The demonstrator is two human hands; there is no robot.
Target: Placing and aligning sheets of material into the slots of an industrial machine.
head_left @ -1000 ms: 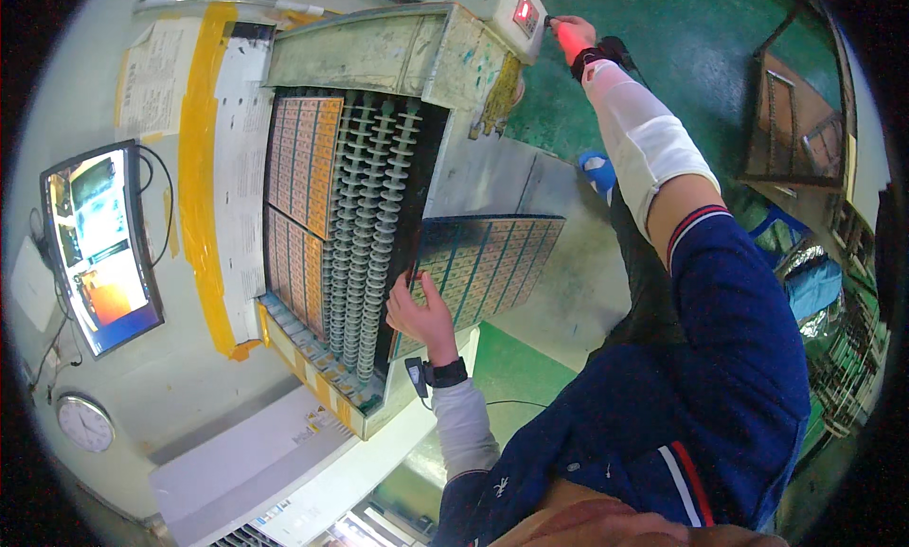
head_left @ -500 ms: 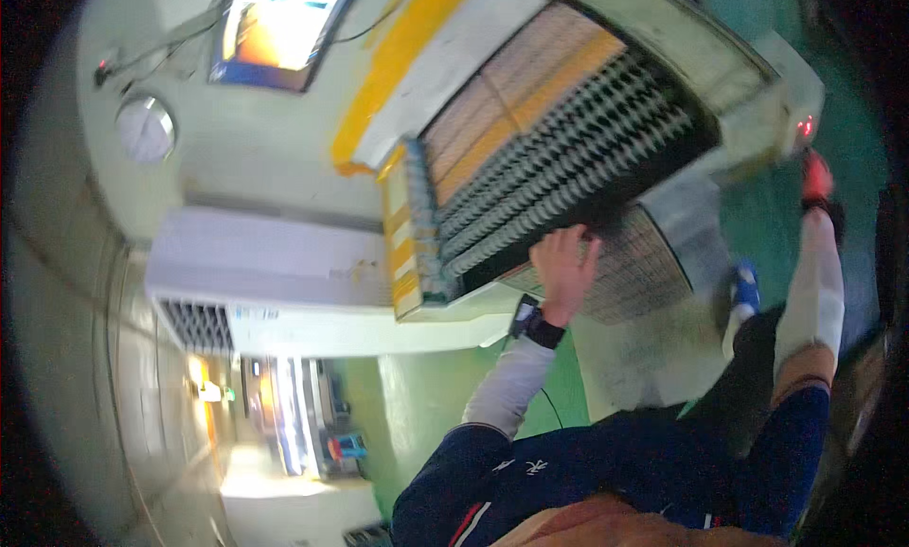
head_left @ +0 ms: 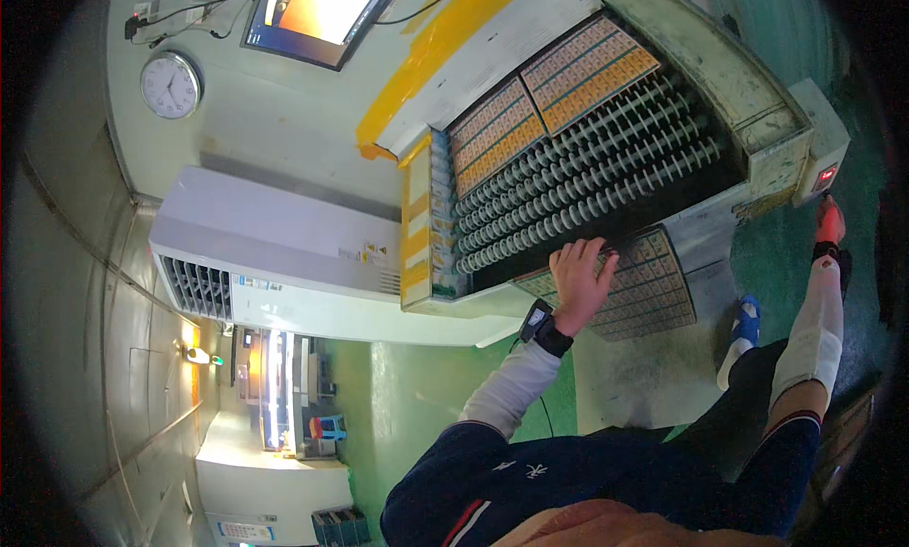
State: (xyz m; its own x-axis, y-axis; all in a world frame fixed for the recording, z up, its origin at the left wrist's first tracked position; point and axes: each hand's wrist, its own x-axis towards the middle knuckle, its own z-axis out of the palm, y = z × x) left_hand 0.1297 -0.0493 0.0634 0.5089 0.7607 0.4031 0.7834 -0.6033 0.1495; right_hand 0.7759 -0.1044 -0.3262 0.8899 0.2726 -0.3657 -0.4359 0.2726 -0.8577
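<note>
My left hand (head_left: 582,280), with a black strapped device (head_left: 543,327) at its wrist, lies at the near edge of a roller conveyor (head_left: 578,178). Its fingers are stretched over the edge, thumb apart. Just past that hand, a panel with a grid of small rectangles (head_left: 649,291) shows below the edge, partly hidden by it. Far to the right, my right hand (head_left: 830,223) is tinted red, with its tip close to a red-lit control (head_left: 825,178) on the conveyor's end box. Its fingers are too small and glare-washed to read.
Two orange gridded panels (head_left: 587,69) sit on the conveyor beyond the rollers. A white air conditioner (head_left: 284,244) stands left of it. A wall clock (head_left: 170,84) and a screen (head_left: 317,17) are at upper left. A pale sheet (head_left: 625,377) lies on the green floor (head_left: 426,396).
The view has shifted and sharpened, so the conveyor sits slightly lower and farther right in it. My left hand stays at the conveyor edge; my right hand stays near the red-lit control.
</note>
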